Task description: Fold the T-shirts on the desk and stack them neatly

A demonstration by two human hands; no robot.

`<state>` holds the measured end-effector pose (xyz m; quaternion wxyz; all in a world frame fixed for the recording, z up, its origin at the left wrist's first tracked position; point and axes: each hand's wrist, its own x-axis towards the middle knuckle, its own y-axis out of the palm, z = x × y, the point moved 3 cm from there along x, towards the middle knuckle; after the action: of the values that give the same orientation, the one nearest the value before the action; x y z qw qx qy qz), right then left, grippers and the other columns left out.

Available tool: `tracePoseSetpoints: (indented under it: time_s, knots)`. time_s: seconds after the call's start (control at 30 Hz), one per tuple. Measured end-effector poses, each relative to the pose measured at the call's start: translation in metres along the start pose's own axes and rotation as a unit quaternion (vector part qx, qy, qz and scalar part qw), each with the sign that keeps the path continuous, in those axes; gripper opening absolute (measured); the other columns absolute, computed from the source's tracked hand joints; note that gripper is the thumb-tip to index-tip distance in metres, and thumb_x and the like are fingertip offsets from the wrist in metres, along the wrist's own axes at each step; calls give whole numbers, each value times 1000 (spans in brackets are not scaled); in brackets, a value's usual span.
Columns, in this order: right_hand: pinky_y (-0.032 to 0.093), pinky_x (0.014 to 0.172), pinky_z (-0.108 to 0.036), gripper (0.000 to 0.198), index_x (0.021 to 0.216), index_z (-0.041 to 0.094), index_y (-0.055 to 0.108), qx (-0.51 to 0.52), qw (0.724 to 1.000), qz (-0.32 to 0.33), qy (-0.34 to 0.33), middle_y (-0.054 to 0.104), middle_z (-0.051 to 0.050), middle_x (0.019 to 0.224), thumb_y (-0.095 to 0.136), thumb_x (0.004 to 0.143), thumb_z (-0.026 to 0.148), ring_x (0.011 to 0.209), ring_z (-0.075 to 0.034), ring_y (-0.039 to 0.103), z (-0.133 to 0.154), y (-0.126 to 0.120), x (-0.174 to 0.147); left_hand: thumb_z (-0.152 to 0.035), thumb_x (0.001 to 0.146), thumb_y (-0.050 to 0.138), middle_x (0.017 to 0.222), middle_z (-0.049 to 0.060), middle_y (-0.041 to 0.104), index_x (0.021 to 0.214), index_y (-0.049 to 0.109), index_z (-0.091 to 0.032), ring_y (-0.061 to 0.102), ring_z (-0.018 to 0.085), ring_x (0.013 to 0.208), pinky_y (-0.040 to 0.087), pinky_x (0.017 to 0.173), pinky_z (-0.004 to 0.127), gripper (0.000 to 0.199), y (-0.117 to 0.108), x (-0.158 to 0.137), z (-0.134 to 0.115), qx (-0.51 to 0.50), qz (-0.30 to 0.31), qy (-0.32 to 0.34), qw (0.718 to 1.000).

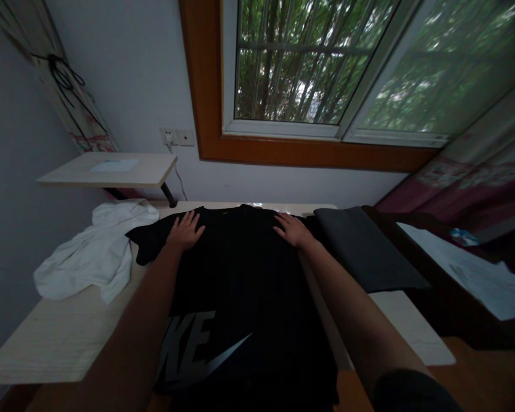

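Note:
A black T-shirt (240, 269) with grey lettering and a swoosh lies spread on the light wooden table (47, 337), its collar toward the wall. The lower part reaches past the table's front edge. My left hand (185, 230) rests on the shirt near the left shoulder, fingers stretched out. Near the opposite shoulder, my right hand (294, 230) lies flat with its fingers extended. Neither hand grips the cloth. The left sleeve is spread out beside my left hand; the right sleeve is hard to make out against dark things.
A crumpled white garment (94, 246) lies on the left, below a small raised shelf (111, 171) with a paper on it. A folded dark grey cloth (364, 246) is at the right. Beyond it are printed sheets (467, 269). The window (300, 68) is behind the table.

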<state>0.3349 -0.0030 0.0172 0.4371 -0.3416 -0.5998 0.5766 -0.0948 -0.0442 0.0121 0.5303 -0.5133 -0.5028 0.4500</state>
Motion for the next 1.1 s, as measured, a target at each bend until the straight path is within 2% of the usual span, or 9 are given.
tracePoseSetpoints:
  time_s: [0.17, 0.33, 0.4, 0.47, 0.57, 0.67, 0.8, 0.93, 1.1]
  knots:
    - [22, 128, -50, 61, 156, 13, 44, 10, 999, -42, -27, 36, -12, 165, 33, 104, 44, 154, -30, 30, 46, -22, -9, -59, 102, 20, 171, 12, 21, 161, 29, -16, 15, 27, 159, 16, 127, 53, 74, 2, 1, 1, -4, -11, 6, 1000]
    - [26, 127, -49, 63, 157, 20, 42, 60, 993, -22, -94, 33, -7, 167, 29, 106, 53, 154, -27, 30, 99, -18, -32, -50, 103, 27, 170, 9, 27, 158, 37, -19, 20, 27, 158, 18, 127, 51, 64, -2, -3, -3, -3, -53, 10, 999]
    - [26, 127, -50, 64, 158, 22, 40, 64, 993, -4, -102, 30, -6, 168, 29, 106, 57, 156, -27, 27, 104, -10, -41, -44, 102, 31, 165, 10, 36, 153, 45, -19, 29, 28, 154, 23, 126, 48, 58, -11, -7, -7, 2, -98, 21, 995]
    - [24, 127, -51, 64, 159, 24, 39, 64, 993, 8, -98, 28, -5, 169, 29, 106, 59, 157, -26, 23, 102, -3, -47, -39, 102, 33, 153, 14, 50, 142, 56, -17, 43, 30, 143, 34, 119, 47, 51, -21, -12, -12, 13, -125, 34, 991]
    - [22, 128, -50, 65, 159, 23, 38, 57, 994, 13, -89, 26, -6, 169, 29, 106, 59, 157, -25, 21, 96, 0, -51, -34, 102, 32, 125, 18, 63, 119, 68, -16, 57, 31, 122, 48, 102, 45, 44, -33, -22, -19, 40, -118, 56, 991]
    - [21, 128, -50, 65, 160, 23, 37, 53, 995, 10, -87, 25, -6, 170, 27, 106, 59, 158, -25, 20, 95, -3, -52, -31, 102, 34, 115, 17, 65, 110, 70, -17, 59, 30, 112, 51, 96, 44, 39, -36, -39, -27, 48, -111, 64, 991]
    - [21, 128, -50, 64, 160, 25, 35, 55, 994, 12, -89, 24, -5, 170, 28, 106, 59, 158, -25, 20, 97, -4, -52, -36, 99, 44, 137, 15, 60, 123, 67, -17, 58, 29, 121, 50, 103, 43, 39, -26, -79, -30, 11, -120, 53, 991]
    - [20, 128, -50, 66, 160, 25, 36, 56, 993, 15, -98, 24, -5, 170, 26, 106, 61, 158, -24, 19, 95, -4, -53, -39, 101, 40, 157, 13, 48, 144, 55, -17, 42, 29, 146, 32, 123, 48, 51, -10, -120, -28, -16, -92, 83, 992]
    - [20, 128, -49, 68, 161, 26, 34, 56, 993, 18, -105, 23, -5, 170, 24, 105, 63, 158, -24, 18, 91, -2, -53, -42, 103, 36, 166, 8, 35, 154, 44, -24, 28, 27, 155, 24, 126, 52, 55, -8, -133, -26, -12, -54, 67, 996]
